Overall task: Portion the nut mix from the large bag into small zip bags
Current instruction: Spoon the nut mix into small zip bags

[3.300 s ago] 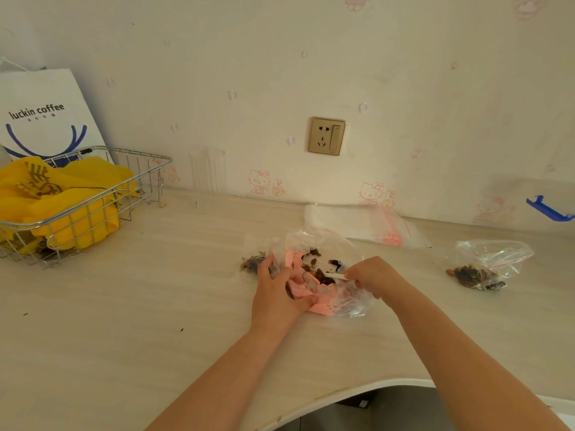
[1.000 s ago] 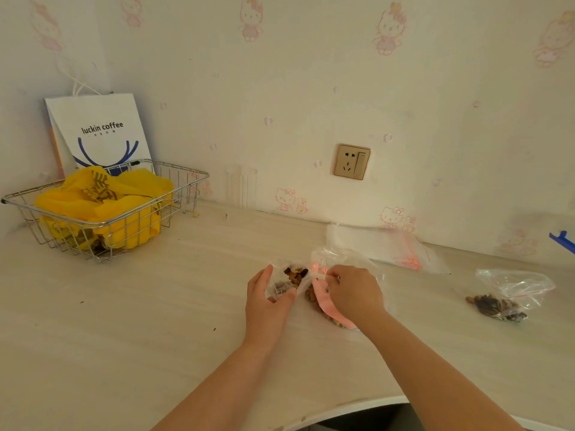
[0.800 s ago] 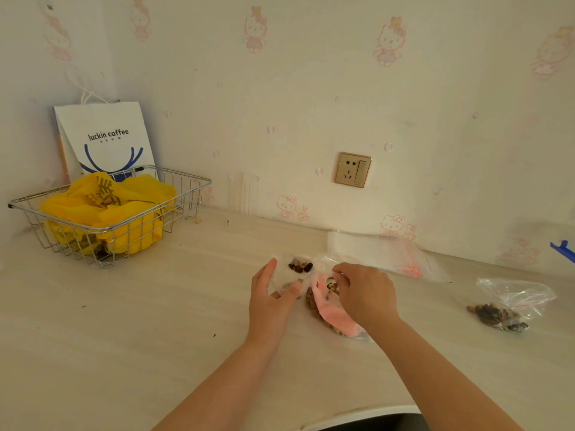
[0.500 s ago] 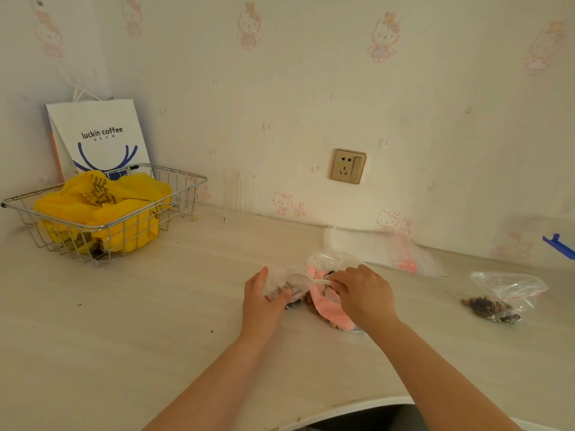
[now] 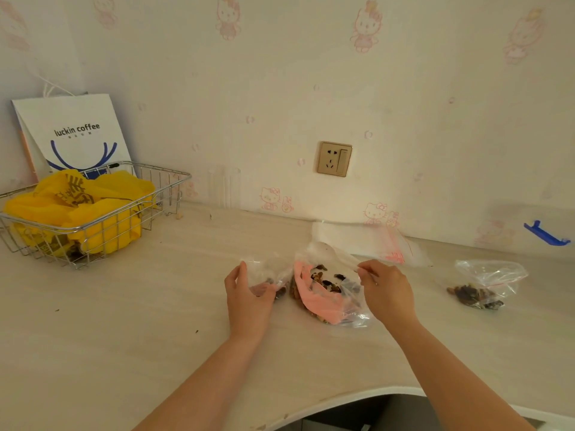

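Bare arms, nothing worn

From my seat I see two forearms entering from the bottom edge, both uncovered up to where the frame cuts them off; no sleeve reaches into view. The left hand point(image 5: 249, 303) and the right hand point(image 5: 389, 293) are bare as well, ungloved. I make out short fingernails; finer detail is too blurred to tell

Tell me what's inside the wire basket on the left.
The wire basket holds crumpled yellow plastic bags with dark print. Something dark shows through the wires low down, too covered to identify. The basket's bottom is hidden beneath the bags.
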